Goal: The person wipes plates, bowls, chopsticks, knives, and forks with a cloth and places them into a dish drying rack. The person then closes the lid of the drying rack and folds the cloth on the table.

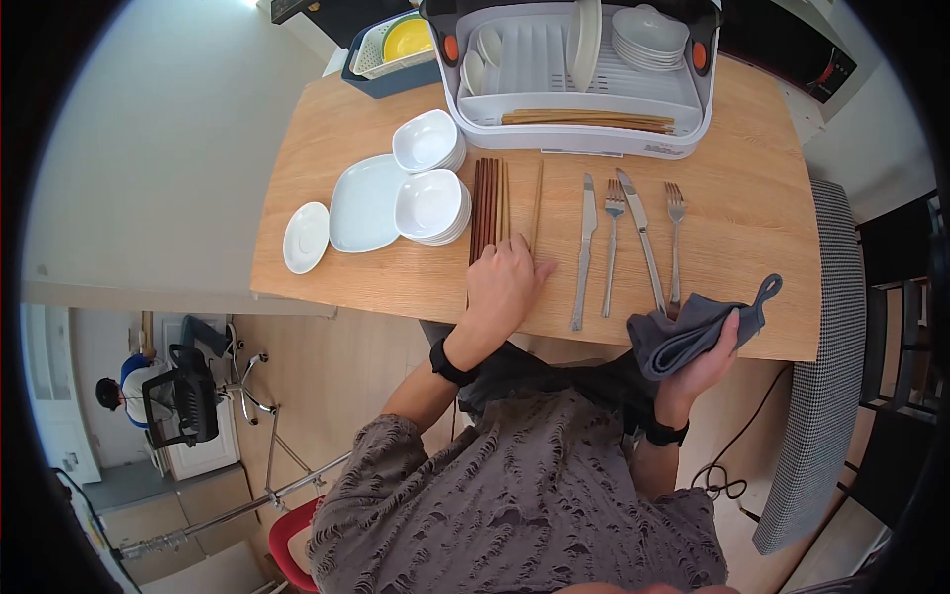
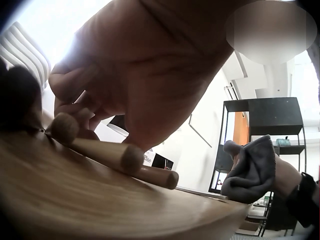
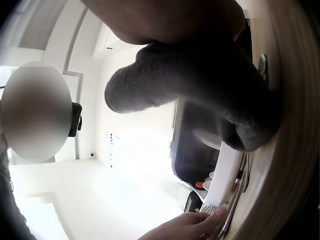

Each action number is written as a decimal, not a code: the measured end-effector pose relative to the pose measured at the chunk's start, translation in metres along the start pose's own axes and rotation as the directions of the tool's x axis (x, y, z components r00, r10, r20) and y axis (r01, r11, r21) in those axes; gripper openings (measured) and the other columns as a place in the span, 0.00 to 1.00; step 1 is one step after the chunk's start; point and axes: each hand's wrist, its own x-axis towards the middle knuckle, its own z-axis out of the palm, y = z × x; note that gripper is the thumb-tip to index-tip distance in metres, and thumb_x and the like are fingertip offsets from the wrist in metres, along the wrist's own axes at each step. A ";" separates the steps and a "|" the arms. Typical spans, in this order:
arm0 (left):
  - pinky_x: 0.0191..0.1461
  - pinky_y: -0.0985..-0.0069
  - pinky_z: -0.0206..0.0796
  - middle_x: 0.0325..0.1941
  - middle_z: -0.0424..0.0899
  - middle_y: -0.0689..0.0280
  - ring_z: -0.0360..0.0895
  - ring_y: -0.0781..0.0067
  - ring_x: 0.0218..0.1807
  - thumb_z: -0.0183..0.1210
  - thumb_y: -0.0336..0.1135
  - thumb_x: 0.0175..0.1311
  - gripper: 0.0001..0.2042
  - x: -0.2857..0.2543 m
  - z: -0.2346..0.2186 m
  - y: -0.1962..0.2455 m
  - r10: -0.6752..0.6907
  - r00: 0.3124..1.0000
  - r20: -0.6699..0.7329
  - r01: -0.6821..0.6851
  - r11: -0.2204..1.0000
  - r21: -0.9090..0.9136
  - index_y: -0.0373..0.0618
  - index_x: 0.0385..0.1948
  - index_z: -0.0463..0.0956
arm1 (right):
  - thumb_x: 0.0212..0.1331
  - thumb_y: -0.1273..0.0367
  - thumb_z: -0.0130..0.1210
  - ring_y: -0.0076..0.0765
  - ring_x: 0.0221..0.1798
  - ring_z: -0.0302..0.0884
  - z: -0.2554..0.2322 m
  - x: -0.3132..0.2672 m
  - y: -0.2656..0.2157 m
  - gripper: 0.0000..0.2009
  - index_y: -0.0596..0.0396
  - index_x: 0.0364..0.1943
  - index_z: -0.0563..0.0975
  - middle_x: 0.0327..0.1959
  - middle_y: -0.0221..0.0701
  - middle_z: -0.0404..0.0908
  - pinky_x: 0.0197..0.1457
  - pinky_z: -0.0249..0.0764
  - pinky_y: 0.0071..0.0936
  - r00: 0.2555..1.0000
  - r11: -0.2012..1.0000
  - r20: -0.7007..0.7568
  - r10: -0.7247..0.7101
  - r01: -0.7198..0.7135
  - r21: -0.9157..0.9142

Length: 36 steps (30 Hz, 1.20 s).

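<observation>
Light chopsticks (image 1: 537,193) are being partly hidden by the left hand (image 1: 503,287); a cloth (image 1: 693,335) is being gripped by the right hand (image 1: 703,368).
Right of the dark chopsticks (image 1: 485,203), whether anything is being pinched by the left fingers cannot be told; at the table's (image 1: 386,287) near right, the cloth, grey and folded, is being clamped, its loop left exposed.

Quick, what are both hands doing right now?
Left hand: over the light chopsticks; can't tell if it's gripping.
Right hand: closed, holding the grey cloth.
</observation>
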 end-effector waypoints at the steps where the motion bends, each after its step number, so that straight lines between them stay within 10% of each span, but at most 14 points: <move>1: 0.31 0.66 0.76 0.27 0.82 0.57 0.82 0.56 0.32 0.65 0.49 0.59 0.19 0.000 0.000 0.001 0.001 1.000 0.005 -0.001 1.000 0.006 0.40 0.28 0.72 | 0.71 0.58 0.50 0.34 0.40 0.81 0.000 -0.001 0.000 0.19 0.62 0.50 0.73 0.40 0.37 0.80 0.45 0.78 0.31 1.000 1.000 -0.002 0.001 -0.001 0.001; 36: 0.26 0.55 0.74 0.16 0.79 0.49 0.81 0.45 0.22 0.55 0.44 0.69 0.17 -0.008 0.002 -0.004 -0.023 1.000 -0.002 0.022 0.985 -0.171 0.40 0.24 0.76 | 0.71 0.59 0.50 0.35 0.36 0.80 -0.001 -0.004 0.005 0.17 0.63 0.45 0.73 0.37 0.38 0.79 0.39 0.79 0.33 0.997 0.998 0.044 0.057 -0.058 0.003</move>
